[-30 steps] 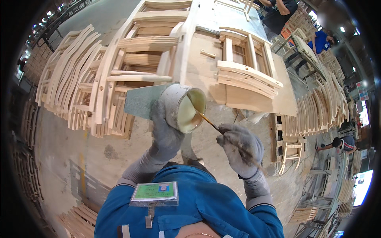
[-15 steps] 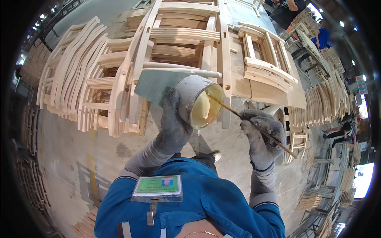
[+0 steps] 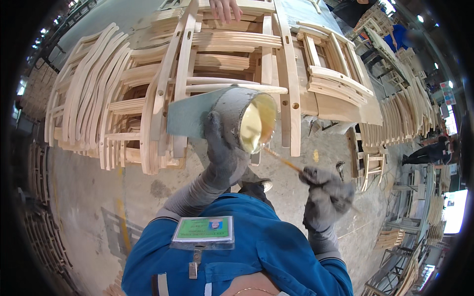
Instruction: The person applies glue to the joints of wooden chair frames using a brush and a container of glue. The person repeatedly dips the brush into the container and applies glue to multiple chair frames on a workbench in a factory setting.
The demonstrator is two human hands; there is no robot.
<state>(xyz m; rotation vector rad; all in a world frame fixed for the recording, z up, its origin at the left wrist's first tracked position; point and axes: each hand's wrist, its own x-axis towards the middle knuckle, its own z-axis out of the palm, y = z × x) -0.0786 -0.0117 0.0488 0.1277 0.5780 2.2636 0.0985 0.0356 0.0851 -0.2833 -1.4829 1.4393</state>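
Concrete workshop floor (image 3: 79, 192), stacked wooden frames (image 3: 237, 39), left hand (image 3: 223, 157) holding pot (image 3: 236, 112)

One left hand (image 3: 222, 155) and one right hand (image 3: 327, 197) make two in gloves. There is one cup (image 3: 228, 116), one thin stick (image 3: 282, 160), one grey-green flat piece (image 3: 187, 118), one badge (image 3: 205, 230), one metal clip (image 3: 193, 269), one bare hand (image 3: 225, 9) and three other people (image 3: 433, 152). Wooden frames (image 3: 89, 89) are too many to count.

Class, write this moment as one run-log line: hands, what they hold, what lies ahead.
left hand: holds cup, pale-yellow contents; right hand: holds thin stick, tip near cup's rim; ahead: wooden frames, another person's hand
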